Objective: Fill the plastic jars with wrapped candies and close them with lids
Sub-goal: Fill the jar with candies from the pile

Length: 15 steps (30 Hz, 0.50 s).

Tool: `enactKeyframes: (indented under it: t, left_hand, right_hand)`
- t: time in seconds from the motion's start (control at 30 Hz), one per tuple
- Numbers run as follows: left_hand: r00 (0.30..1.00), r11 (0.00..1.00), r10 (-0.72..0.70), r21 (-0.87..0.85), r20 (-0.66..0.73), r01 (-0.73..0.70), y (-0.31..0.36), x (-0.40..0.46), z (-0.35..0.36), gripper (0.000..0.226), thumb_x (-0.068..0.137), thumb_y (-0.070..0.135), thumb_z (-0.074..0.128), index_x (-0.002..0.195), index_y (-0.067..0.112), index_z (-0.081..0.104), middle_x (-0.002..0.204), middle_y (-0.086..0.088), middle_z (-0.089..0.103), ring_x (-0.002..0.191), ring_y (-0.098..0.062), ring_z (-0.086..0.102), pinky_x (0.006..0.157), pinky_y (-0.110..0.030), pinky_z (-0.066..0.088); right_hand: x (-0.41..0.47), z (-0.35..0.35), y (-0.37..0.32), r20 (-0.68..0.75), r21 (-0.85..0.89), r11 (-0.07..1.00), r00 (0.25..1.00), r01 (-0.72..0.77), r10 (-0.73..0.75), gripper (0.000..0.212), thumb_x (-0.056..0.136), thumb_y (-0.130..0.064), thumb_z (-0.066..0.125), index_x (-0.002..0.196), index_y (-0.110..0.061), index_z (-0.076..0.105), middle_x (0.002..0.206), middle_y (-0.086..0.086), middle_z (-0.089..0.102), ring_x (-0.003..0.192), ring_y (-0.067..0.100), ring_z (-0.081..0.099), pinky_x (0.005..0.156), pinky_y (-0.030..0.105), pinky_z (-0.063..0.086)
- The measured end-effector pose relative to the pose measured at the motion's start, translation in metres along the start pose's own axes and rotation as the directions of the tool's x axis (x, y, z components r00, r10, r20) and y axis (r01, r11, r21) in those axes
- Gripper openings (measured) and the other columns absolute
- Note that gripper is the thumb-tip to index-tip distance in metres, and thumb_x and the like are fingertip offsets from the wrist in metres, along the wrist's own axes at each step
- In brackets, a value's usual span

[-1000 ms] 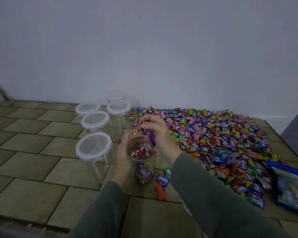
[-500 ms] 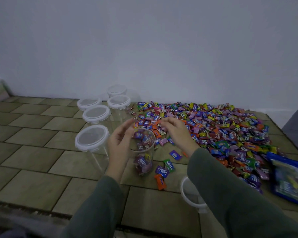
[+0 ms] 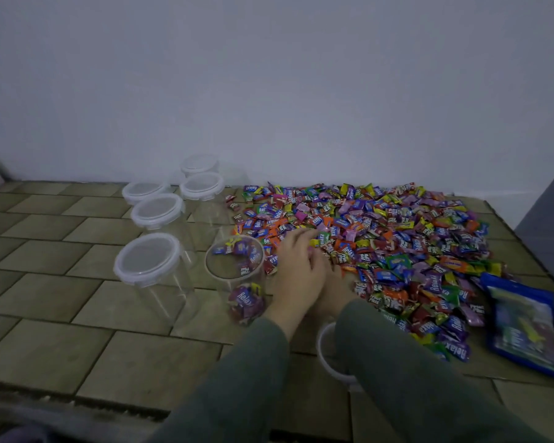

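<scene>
The open jar [image 3: 235, 276] is clear, smooth plastic, and so are the lidded jars [image 3: 154, 276] with translucent white plastic lids. The candies [image 3: 381, 238] wear glossy, crinkled wrappers. Matt tiles [image 3: 55, 302] cover the floor; the sleeves [image 3: 413, 388] look like soft, dull cloth.

The open jar [image 3: 237, 276] is set on the floor [image 3: 45, 314], lidded jars [image 3: 147, 263] to its left, the candy pile [image 3: 381, 238] to its right, toward the wall.
</scene>
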<state>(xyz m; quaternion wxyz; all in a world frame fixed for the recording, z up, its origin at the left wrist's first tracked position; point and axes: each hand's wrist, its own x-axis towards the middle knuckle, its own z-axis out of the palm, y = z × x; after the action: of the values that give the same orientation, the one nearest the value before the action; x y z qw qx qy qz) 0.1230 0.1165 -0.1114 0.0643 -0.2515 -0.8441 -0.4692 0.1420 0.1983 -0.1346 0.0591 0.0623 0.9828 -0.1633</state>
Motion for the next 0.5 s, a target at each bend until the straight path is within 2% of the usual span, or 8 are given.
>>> enactKeyframes:
  t: [0.1, 0.17, 0.27, 0.33, 0.4, 0.43, 0.5]
  left_hand:
    - [0.948, 0.923, -0.311, 0.213, -0.070, 0.319, -0.031, 0.014, 0.018, 0.049, 0.097, 0.029, 0.046, 0.144, 0.020, 0.037, 0.154, -0.011, 0.024, 0.144, -0.029, 0.017, 0.118, -0.043, 0.014]
    - [0.888, 0.830, -0.447, 0.318, -0.112, 0.458, -0.048, 0.022, 0.025, 0.059, 0.099, 0.039, 0.041, 0.152, 0.020, 0.022, 0.160, -0.014, 0.010, 0.147, -0.032, 0.005, 0.117, -0.048, 0.003]
    - [0.806, 0.762, -0.575, 0.265, -0.144, 0.591, -0.068, 0.031, 0.033, 0.066, 0.099, 0.047, 0.035, 0.155, 0.025, 0.007, 0.162, -0.012, -0.001, 0.148, -0.035, -0.006, 0.117, -0.054, -0.002]
    - [0.761, 0.721, -0.632, 0.247, -0.149, 0.647, -0.076, 0.035, 0.037, 0.065, 0.100, 0.047, 0.033, 0.155, 0.028, 0.003, 0.162, -0.010, -0.006, 0.148, -0.034, -0.011, 0.118, -0.055, -0.006]
    - [0.735, 0.687, -0.666, 0.279, -0.128, 0.671, -0.076, 0.036, 0.038, 0.062, 0.102, 0.045, 0.029, 0.156, 0.027, 0.004, 0.163, -0.009, -0.010, 0.148, -0.030, -0.014, 0.116, -0.052, -0.010]
    - [0.740, 0.687, -0.664, 0.300, -0.111, 0.662, -0.073, 0.036, 0.038, 0.060, 0.103, 0.042, 0.029, 0.156, 0.025, 0.006, 0.163, -0.008, -0.010, 0.148, -0.028, -0.014, 0.117, -0.049, -0.010]
    - [0.793, 0.727, -0.607, 0.364, -0.057, 0.583, -0.069, 0.036, 0.038, 0.054, 0.104, 0.033, 0.032, 0.154, 0.022, 0.017, 0.163, -0.005, -0.007, 0.149, -0.027, -0.009, 0.118, -0.047, -0.003]
  right_hand:
    - [0.006, 0.006, 0.010, 0.017, 0.008, 1.000, 1.000, 0.000, 0.000, 0.091, 0.082, -0.046, 0.064, 0.152, -0.030, 0.008, 0.158, 0.003, 0.004, 0.146, 0.026, -0.001, 0.117, 0.053, 0.007]
    - [0.013, 0.012, 0.019, -0.041, -0.020, 1.000, 0.999, 0.010, -0.011, 0.080, 0.086, -0.036, 0.061, 0.151, -0.033, 0.014, 0.159, 0.004, 0.006, 0.146, 0.028, -0.002, 0.116, 0.058, 0.008]
    - [0.021, 0.020, 0.025, -0.106, -0.042, 0.999, 0.994, 0.007, -0.012, 0.063, 0.096, -0.024, 0.044, 0.152, -0.031, 0.016, 0.160, 0.006, 0.005, 0.147, 0.030, -0.007, 0.113, 0.062, 0.002]
    - [0.024, 0.026, 0.022, -0.097, -0.010, 1.000, 0.995, 0.014, -0.015, 0.059, 0.099, -0.027, 0.037, 0.152, -0.033, 0.011, 0.161, 0.005, -0.002, 0.147, 0.031, -0.013, 0.112, 0.064, -0.004]
    - [0.027, 0.034, 0.021, -0.049, -0.056, 0.998, 0.999, 0.020, -0.023, 0.062, 0.100, -0.035, 0.033, 0.153, -0.037, 0.001, 0.161, 0.005, -0.012, 0.145, 0.031, -0.020, 0.110, 0.064, -0.008]
    - [0.029, 0.036, 0.022, -0.029, -0.093, 0.996, 0.999, 0.012, -0.015, 0.063, 0.101, -0.039, 0.031, 0.152, -0.038, -0.004, 0.160, 0.006, -0.016, 0.144, 0.032, -0.023, 0.110, 0.065, -0.009]
    - [0.035, 0.036, 0.027, -0.012, -0.130, 0.991, 0.999, -0.039, 0.037, 0.061, 0.102, -0.044, 0.026, 0.151, -0.039, -0.009, 0.160, 0.007, -0.020, 0.143, 0.035, -0.025, 0.110, 0.065, -0.009]
